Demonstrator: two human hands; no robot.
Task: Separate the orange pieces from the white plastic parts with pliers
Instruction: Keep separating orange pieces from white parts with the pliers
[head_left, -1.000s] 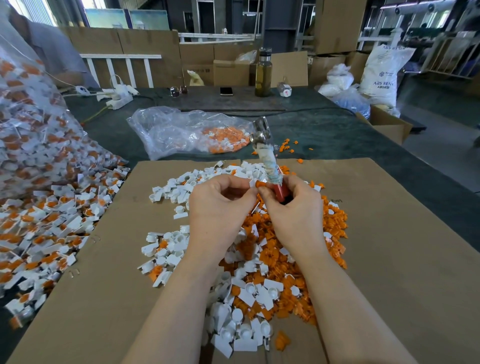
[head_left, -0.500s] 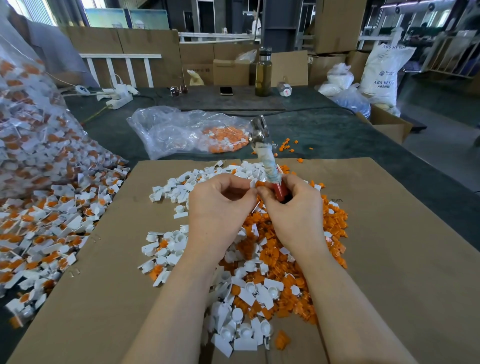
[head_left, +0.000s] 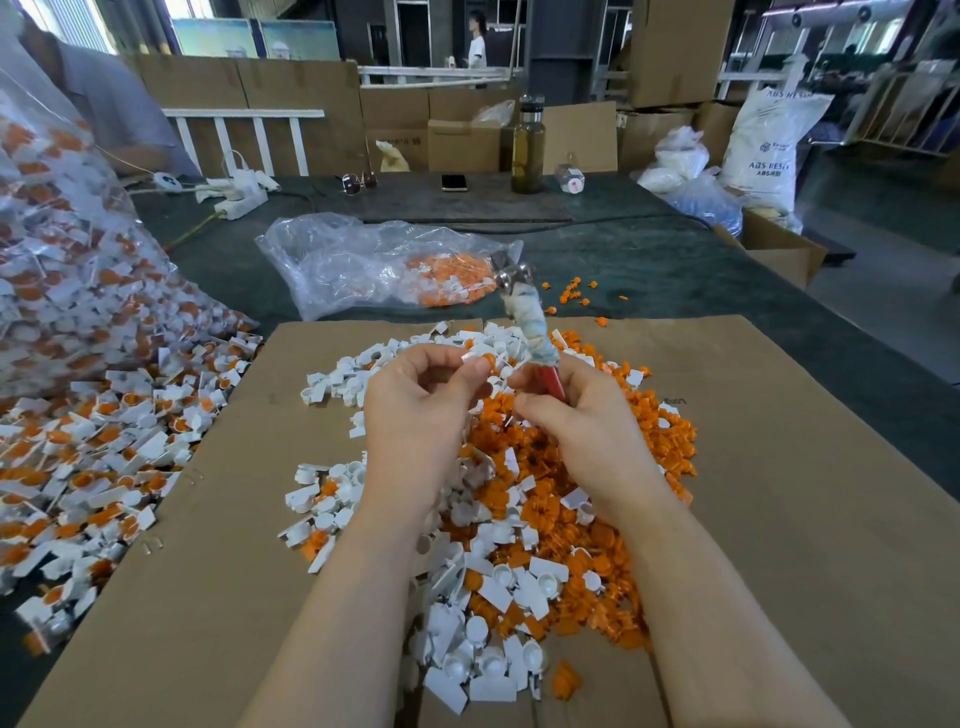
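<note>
The white sack (head_left: 769, 140) far right of the cardboard sheet (head_left: 779, 519) reads "ABS". Over the sheet's heap of orange pieces (head_left: 587, 467) and white parts (head_left: 493, 660), my left hand (head_left: 415, 415) pinches a small white-and-orange part (head_left: 480, 358). My right hand (head_left: 576, 431) grips the pliers (head_left: 527, 322), red handles wrapped in cloth, metal nose pointing away.

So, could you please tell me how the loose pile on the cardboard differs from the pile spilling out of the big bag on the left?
The pile on the cardboard shows separate white parts and bare orange pieces; in the pile by the big bag most white parts have an orange piece seated in them. The cardboard pile has a dense all-orange patch on its right side, while the bag pile mixes both colours evenly. Both hold the same kinds of small plastic parts.
</note>
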